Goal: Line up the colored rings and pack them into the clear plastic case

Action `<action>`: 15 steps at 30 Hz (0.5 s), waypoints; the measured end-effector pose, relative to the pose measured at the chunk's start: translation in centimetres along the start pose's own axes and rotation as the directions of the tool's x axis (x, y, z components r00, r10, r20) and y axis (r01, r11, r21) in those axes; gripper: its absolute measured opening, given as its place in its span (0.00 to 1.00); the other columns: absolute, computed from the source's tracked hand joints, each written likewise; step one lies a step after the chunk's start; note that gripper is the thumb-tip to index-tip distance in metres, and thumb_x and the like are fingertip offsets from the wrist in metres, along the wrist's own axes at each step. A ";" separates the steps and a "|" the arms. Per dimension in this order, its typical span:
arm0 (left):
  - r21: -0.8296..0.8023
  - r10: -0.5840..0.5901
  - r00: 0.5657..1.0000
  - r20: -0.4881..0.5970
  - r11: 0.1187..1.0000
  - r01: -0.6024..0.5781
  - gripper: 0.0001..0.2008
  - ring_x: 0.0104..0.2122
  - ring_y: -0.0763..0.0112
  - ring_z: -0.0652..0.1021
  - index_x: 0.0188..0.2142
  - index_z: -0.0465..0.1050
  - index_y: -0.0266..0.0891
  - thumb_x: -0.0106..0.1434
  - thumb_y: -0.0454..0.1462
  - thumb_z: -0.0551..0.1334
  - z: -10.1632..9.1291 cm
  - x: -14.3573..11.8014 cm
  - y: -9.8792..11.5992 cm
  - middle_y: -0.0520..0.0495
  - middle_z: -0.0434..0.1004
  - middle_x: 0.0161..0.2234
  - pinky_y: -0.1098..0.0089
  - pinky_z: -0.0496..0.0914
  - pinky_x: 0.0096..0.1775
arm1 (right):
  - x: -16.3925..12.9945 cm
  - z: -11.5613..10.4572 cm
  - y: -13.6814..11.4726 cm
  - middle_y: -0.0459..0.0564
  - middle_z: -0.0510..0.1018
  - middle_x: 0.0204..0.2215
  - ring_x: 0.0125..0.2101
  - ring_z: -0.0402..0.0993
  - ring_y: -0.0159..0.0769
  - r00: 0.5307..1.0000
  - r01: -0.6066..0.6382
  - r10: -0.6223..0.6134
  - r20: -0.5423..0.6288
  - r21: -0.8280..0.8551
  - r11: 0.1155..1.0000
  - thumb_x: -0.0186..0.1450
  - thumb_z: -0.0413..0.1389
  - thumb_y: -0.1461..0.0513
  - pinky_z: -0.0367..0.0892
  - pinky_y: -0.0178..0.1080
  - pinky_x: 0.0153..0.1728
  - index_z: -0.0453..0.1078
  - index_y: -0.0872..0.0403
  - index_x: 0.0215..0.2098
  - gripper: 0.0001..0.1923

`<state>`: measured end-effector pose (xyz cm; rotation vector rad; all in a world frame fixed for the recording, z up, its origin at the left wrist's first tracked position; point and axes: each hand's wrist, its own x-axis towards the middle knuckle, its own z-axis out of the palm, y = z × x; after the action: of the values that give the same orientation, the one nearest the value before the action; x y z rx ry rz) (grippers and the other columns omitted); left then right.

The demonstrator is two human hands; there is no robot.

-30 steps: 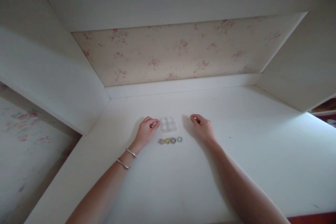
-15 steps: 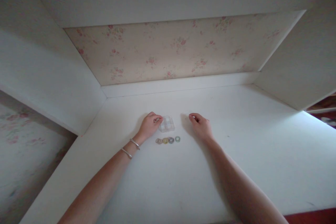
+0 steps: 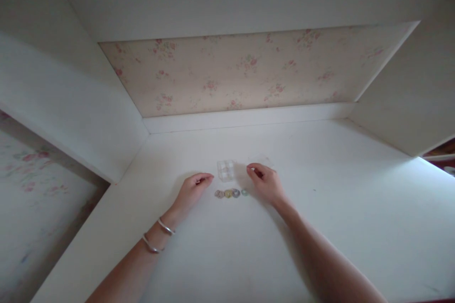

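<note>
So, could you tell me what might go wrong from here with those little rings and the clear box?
The four small rings lie loose in a row between both hands; the right hand sits almost against the end one and could flick it away. The rings are pale on a white desk, so a stray one may be hard to spot. The clear box looks light, and either hand, left hand included, might knock it.

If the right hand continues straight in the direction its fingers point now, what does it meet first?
The right hand points left, toward the small clear plastic compartment box. That box looks first in its line. The row of small coloured rings lies nearer the person, probably just beside this path, though depth is unclear.
</note>
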<state>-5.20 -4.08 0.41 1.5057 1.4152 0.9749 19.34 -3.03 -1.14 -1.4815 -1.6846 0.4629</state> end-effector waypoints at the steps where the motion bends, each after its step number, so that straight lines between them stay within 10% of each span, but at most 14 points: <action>1: -0.027 -0.030 0.999 0.012 0.999 0.031 0.18 0.28 0.69 0.73 0.38 0.77 0.35 0.56 0.46 0.61 -0.1 -0.5 0.1 0.47 0.76 0.26 0.71 0.64 0.29 | -0.6 0.4 -1.1 0.46 0.74 0.23 0.23 0.66 0.30 0.995 0.089 -0.089 0.045 0.000 0.996 0.63 0.49 0.56 0.57 0.33 0.28 0.74 0.53 0.35 0.13; 7: -0.128 -0.085 0.994 0.065 0.987 0.093 0.18 0.22 0.73 0.69 0.38 0.77 0.35 0.55 0.46 0.61 -0.1 -1.1 0.4 0.51 0.72 0.21 0.73 0.60 0.26 | -3.1 3.0 -6.0 0.47 0.73 0.27 0.32 0.65 0.32 0.853 0.494 -0.429 0.298 -0.189 0.849 0.65 0.51 0.60 0.52 0.37 0.36 0.74 0.50 0.32 0.10; 15: -0.154 -0.074 0.994 0.085 0.984 0.087 0.18 0.21 0.74 0.67 0.38 0.77 0.35 0.55 0.46 0.61 -0.4 -1.1 0.3 0.51 0.72 0.21 0.73 0.59 0.25 | -3.1 4.4 -5.7 0.47 0.71 0.28 0.33 0.64 0.32 0.840 0.519 -0.423 0.341 -0.275 0.809 0.64 0.52 0.63 0.51 0.37 0.35 0.74 0.51 0.30 0.09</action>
<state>-5.55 -5.11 0.89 1.3462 1.3018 0.9444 12.16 -6.28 -0.60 -1.1984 -2.3726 0.0745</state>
